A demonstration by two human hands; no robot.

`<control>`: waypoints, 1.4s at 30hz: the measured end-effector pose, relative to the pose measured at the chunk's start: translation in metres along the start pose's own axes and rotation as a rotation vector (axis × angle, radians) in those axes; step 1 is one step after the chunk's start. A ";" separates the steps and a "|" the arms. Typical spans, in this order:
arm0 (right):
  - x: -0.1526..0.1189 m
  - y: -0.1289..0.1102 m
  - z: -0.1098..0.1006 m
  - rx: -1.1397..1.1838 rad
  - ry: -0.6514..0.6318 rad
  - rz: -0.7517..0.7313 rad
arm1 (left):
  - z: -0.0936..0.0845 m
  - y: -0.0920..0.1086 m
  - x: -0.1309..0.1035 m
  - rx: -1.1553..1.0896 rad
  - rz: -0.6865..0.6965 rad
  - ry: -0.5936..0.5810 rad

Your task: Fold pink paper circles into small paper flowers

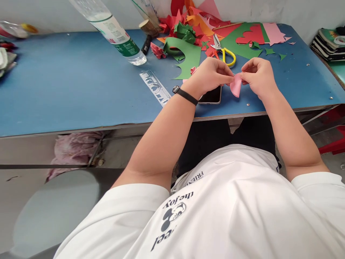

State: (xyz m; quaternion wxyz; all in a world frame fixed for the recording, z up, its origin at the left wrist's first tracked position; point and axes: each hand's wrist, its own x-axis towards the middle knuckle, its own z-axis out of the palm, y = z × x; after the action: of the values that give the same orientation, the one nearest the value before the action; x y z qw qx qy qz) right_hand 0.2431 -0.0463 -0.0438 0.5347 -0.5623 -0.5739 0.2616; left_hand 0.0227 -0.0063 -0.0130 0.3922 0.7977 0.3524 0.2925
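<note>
Between my two hands, just above the table's front edge, is a small folded piece of pink paper point(236, 86) with a rounded edge. My left hand point(214, 75) pinches its left side between thumb and fingers. On its right side, my right hand point(258, 73) pinches the upper edge. A phone point(212, 96) with a dark screen lies partly hidden under my left hand. Beyond my hands rest scissors with yellow handles point(229, 57), their blades pointing away. A clear stencil ruler point(155, 87) lies left of my left wrist.
Green paper with cut-out curves point(192, 57), red paper point(252, 36) and crumpled scraps pile up against the wall. A large clear bottle point(118, 36) stands at the back left. Stacked books point(329, 45) sit at the far right. A grey stool point(56, 212) is at lower left.
</note>
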 end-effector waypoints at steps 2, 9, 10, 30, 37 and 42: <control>0.003 0.007 0.000 0.007 -0.053 -0.014 | 0.000 -0.001 0.002 0.037 -0.004 -0.012; 0.007 0.019 -0.003 -0.018 -0.118 -0.028 | 0.001 0.000 0.001 0.079 0.045 0.034; 0.006 0.018 -0.004 -0.039 -0.121 -0.042 | 0.000 0.000 0.001 0.104 0.058 0.018; -0.013 -0.023 -0.011 -0.355 -0.186 -0.139 | 0.002 0.011 -0.003 0.445 0.099 -0.043; -0.010 -0.015 -0.009 -0.378 -0.198 -0.154 | 0.004 0.005 -0.001 0.492 0.105 -0.021; -0.007 -0.010 -0.009 -0.378 -0.193 -0.159 | 0.004 -0.001 0.002 0.413 0.168 -0.029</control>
State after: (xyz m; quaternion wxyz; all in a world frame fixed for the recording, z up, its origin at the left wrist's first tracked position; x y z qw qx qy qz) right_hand 0.2465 -0.0579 -0.0345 0.3815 -0.5780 -0.7036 0.1590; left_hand 0.0265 -0.0066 -0.0153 0.1998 0.8917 0.3317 0.2343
